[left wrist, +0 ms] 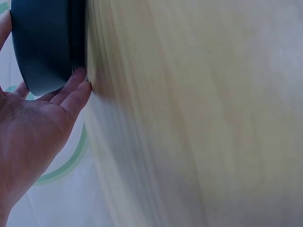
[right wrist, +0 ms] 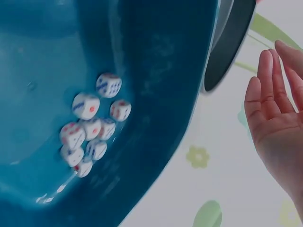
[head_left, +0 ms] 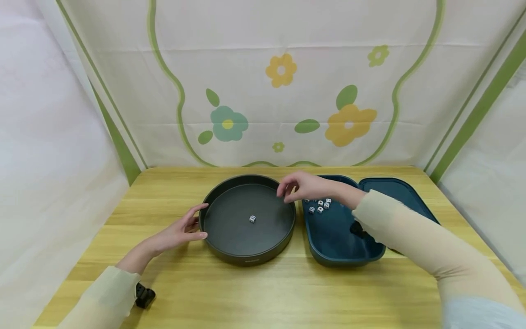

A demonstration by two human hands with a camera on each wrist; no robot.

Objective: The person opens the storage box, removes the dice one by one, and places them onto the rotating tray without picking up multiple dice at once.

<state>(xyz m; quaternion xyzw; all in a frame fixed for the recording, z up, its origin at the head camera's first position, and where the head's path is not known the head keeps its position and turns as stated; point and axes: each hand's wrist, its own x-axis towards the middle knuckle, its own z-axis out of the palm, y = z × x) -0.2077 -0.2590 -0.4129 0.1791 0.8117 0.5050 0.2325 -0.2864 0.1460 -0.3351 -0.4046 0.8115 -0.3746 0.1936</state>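
Nearest my camera, two sleeved forearms stretch over the wooden desk (head_left: 263, 292). My left hand (head_left: 181, 230) rests with relaxed, straight fingers (left wrist: 75, 90) against the outer left wall of one round dark tray (head_left: 222, 249), gripping nothing. One white die (head_left: 252, 219) lies near the middle of that tray. My right hand (head_left: 302, 186) hovers over the tray's far right rim, fingers loosely bent, and I see nothing held in it. Just right of the round tray stands one blue tub (head_left: 341, 256); the right wrist view shows eight dice (right wrist: 92, 127) clustered at its far end. Behind hangs one flowered cloth (head_left: 279, 91).
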